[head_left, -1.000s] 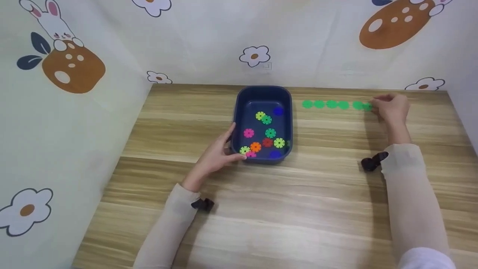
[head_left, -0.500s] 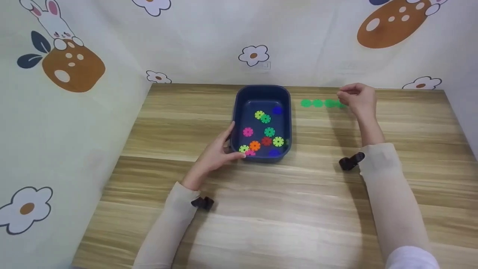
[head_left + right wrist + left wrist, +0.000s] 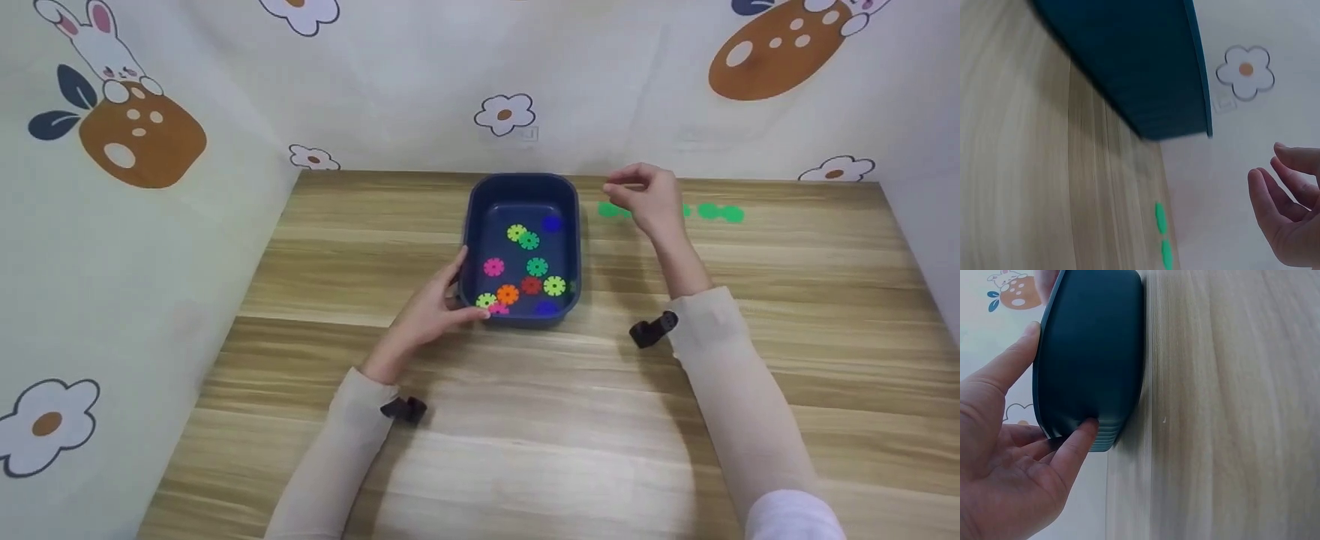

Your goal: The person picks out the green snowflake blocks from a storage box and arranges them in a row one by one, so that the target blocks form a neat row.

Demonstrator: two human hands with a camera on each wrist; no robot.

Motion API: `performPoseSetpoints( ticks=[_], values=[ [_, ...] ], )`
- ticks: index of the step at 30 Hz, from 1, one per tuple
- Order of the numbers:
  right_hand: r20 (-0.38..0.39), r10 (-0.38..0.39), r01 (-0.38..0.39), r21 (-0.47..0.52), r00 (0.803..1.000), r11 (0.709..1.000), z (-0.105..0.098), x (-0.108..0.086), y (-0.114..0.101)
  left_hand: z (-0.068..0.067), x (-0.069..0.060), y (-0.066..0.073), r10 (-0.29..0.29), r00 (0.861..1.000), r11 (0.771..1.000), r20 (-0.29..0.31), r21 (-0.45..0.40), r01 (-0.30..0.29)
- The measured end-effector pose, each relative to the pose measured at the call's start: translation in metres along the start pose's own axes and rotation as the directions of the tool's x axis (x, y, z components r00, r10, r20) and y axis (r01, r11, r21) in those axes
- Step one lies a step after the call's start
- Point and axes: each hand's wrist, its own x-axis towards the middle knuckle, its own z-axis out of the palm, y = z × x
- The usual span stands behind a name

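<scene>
A dark blue plastic bin [image 3: 523, 189] sits at the back middle of the table, with several notched flower-shaped discs inside: pink [image 3: 493, 267], orange [image 3: 508, 294], red [image 3: 531, 285], yellow, green and blue. My left hand [image 3: 427, 311] holds its near left corner, the thumb on the rim and the other fingers against the side, as the left wrist view shows on the bin wall [image 3: 1089, 343]. Just right of the bin, my right hand [image 3: 651, 204] hovers above a row of green discs [image 3: 709, 211], hiding its middle. Its loosely bent fingers [image 3: 1264, 202] hold nothing.
The wood-grain table [image 3: 525, 420] meets a patterned cloth wall [image 3: 405, 90] behind the bin. Another cloth wall [image 3: 150, 262] rises on the left. Black wrist cameras [image 3: 654, 330] are strapped to both sleeves.
My right hand has left the right end of the green row, where it touched a disc, and moved left toward the bin. The left hand keeps its hold on the bin.
</scene>
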Motion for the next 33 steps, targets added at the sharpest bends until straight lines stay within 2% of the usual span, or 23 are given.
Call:
performPoseSetpoints(
  ticks=[5, 15, 19, 23, 28, 30, 33],
  values=[
    [0.048, -0.039, 0.04, -0.012, 0.998, 0.999, 0.027, -0.005, -0.005, 0.001, 0.001, -0.001, -0.024, 1.0, 1.0, 0.008, -0.008, 0.024],
    [0.135, -0.054, 0.074, -0.141, 0.989, 0.987, 0.068, -0.012, -0.003, 0.001, 0.0, -0.001, 0.015, 1.0, 1.0, 0.004, -0.003, -0.015],
    [0.197, -0.055, 0.084, -0.139, 0.979, 0.987, 0.086, -0.016, -0.001, 0.0, 0.0, -0.001, 0.023, 1.0, 1.0, 0.01, -0.021, -0.023],
    [0.258, 0.003, 0.04, -0.161, 0.966, 0.986, 0.103, -0.018, 0.003, 0.0, 0.0, -0.003, 0.039, 0.999, 0.999, 0.011, -0.018, -0.039],
    [0.298, 0.134, -0.038, -0.306, 0.945, 0.951, 0.115, -0.014, 0.012, 0.001, 0.0, -0.002, 0.031, 0.999, 0.999, 0.018, -0.011, -0.031],
    [0.329, 0.165, -0.036, -0.364, 0.93, 0.931, 0.119, -0.013, 0.014, 0.0, 0.0, -0.002, 0.031, 0.999, 0.999, 0.023, -0.029, -0.03],
    [0.384, 0.174, 0.011, -0.435, 0.907, 0.9, 0.123, -0.011, 0.016, -0.001, 0.001, -0.003, 0.039, 0.999, 0.998, 0.023, -0.052, -0.038]
  ],
)
